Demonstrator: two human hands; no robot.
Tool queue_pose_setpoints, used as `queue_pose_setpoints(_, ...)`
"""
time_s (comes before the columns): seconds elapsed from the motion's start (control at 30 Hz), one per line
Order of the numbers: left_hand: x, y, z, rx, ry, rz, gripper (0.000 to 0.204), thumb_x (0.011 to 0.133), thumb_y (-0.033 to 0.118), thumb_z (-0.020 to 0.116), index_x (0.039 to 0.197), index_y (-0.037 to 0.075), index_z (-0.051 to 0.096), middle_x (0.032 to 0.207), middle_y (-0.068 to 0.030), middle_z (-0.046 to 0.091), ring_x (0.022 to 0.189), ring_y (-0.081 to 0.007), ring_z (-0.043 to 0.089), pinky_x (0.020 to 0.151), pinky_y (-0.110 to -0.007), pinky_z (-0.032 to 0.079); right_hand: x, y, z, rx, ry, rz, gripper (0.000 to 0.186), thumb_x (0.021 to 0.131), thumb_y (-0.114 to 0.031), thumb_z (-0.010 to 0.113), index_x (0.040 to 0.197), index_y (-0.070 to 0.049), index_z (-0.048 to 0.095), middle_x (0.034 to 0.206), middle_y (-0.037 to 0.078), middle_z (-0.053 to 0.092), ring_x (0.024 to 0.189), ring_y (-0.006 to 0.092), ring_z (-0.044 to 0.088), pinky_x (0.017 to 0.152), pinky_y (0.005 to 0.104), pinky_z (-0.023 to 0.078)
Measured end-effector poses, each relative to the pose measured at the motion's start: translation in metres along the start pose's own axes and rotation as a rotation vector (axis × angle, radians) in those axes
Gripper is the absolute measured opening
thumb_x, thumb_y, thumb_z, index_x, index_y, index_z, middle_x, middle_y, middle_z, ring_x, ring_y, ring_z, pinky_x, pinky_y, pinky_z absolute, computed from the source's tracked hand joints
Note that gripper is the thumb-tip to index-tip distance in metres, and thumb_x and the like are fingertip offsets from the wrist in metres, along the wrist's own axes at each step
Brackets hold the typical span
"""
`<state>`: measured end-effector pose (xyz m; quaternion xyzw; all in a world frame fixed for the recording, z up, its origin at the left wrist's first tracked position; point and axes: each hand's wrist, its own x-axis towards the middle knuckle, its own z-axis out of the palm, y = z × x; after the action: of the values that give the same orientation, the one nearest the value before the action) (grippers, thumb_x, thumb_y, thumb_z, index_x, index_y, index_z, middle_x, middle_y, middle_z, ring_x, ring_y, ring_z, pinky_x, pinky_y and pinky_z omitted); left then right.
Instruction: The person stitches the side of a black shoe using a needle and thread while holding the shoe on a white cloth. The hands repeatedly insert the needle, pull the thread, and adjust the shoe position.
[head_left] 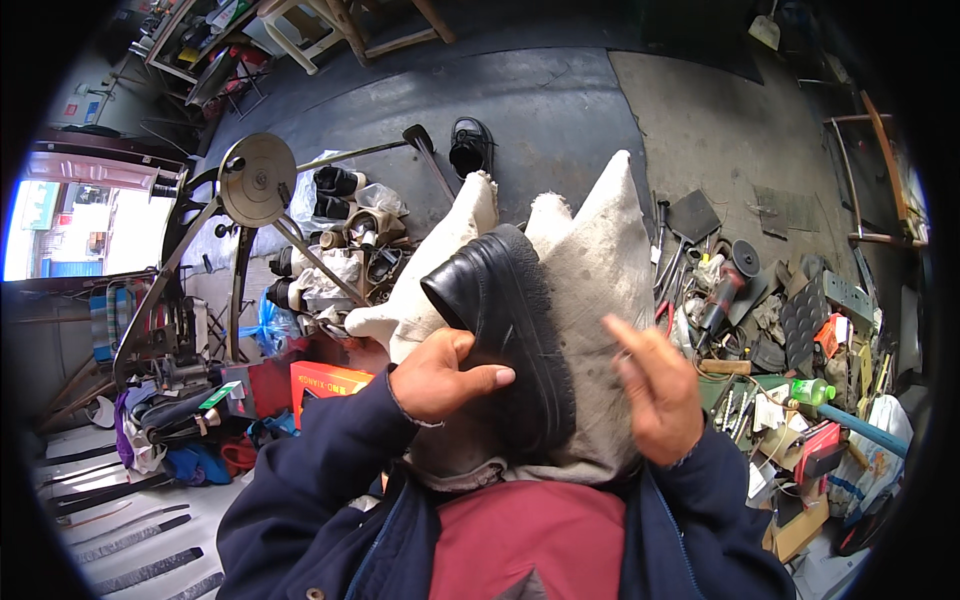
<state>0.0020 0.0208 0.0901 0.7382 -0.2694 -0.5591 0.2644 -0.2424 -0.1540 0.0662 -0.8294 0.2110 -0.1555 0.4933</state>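
Note:
A black leather shoe point(500, 300) lies tilted on its side across my lap, its dark sole edge facing right. My left hand point(445, 378) grips it, thumb laid over the upper and the other fingers mostly hidden. To the right of the shoe, apart from it, hovers my right hand point(655, 390). Its fingers are stretched out, somewhat apart and slightly blurred, with nothing visible in them. Beneath the shoe, a thick off-white cloth point(605, 250) with ragged points and dark specks covers my lap. Another black shoe point(470, 148) stands on the floor ahead.
At left stands a metal machine with a round wheel point(257, 180) and long legs. Bagged shoes point(335, 190) and an orange box point(325, 385) lie near it. Hand tools, an angle grinder point(722, 300), a green bottle point(812, 391) and scraps crowd the right. A wooden-legged stool point(350, 30) is at the back.

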Motion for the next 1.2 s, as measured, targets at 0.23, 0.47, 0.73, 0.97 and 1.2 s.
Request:
queue_pose_setpoints(0.23,-0.003,0.004,0.015,-0.307,-0.004,0.153,0.025,0.092,0.015,0.083,0.107,-0.003,0.076,0.092,-0.0040,0.078,0.082,-0.0074,0.067,0.075,-0.028,0.055,0.004,-0.012,0.018,0.178,-0.182,-0.002,0.047,0.092,0.001,0.068,0.138,-0.009,0.067,0.100,0.019,0.073,0.082,0.0357,0.072,0.072,0.0396,0.057)
queue_pose_setpoints(0.47,-0.004,0.013,0.018,-0.328,0.094,0.178,0.019,0.087,0.012,0.088,0.082,0.003,0.072,0.072,0.0072,0.064,0.064,-0.0010,0.055,0.053,-0.022,0.040,0.011,-0.011,0.016,0.153,-0.251,0.007,0.043,0.092,0.000,0.068,0.135,-0.006,0.069,0.095,0.019,0.072,0.081,0.0358,0.071,0.072,0.0401,0.056)
queue_pose_setpoints(0.73,-0.006,0.005,0.013,-0.366,0.033,0.163,0.019,0.089,0.012,0.085,0.097,0.000,0.073,0.084,0.0022,0.070,0.076,-0.0031,0.060,0.064,-0.024,0.047,0.017,-0.011,0.014,0.413,-0.386,0.240,0.038,0.096,0.001,0.065,0.133,-0.005,0.070,0.090,0.017,0.073,0.076,0.0298,0.071,0.070,0.0340,0.055)
queue_pose_setpoints(0.97,0.000,-0.016,0.010,-0.251,0.006,0.148,0.023,0.092,0.013,0.082,0.108,-0.002,0.074,0.094,-0.0023,0.076,0.087,-0.0053,0.065,0.075,-0.027,0.055,0.007,-0.012,0.042,0.207,-0.087,-0.090,0.040,0.094,0.007,0.066,0.134,-0.001,0.068,0.091,0.015,0.072,0.071,0.0231,0.068,0.072,0.0280,0.053)
queue_pose_setpoints(1.2,0.000,-0.016,0.012,-0.312,-0.019,0.212,0.021,0.094,0.016,0.080,0.105,-0.002,0.074,0.092,-0.0030,0.076,0.085,-0.0060,0.065,0.074,-0.028,0.055,0.005,-0.008,0.041,0.416,-0.172,0.179,0.036,0.099,0.000,0.065,0.135,-0.003,0.067,0.084,0.007,0.069,0.069,0.0142,0.062,0.065,0.0283,0.050)
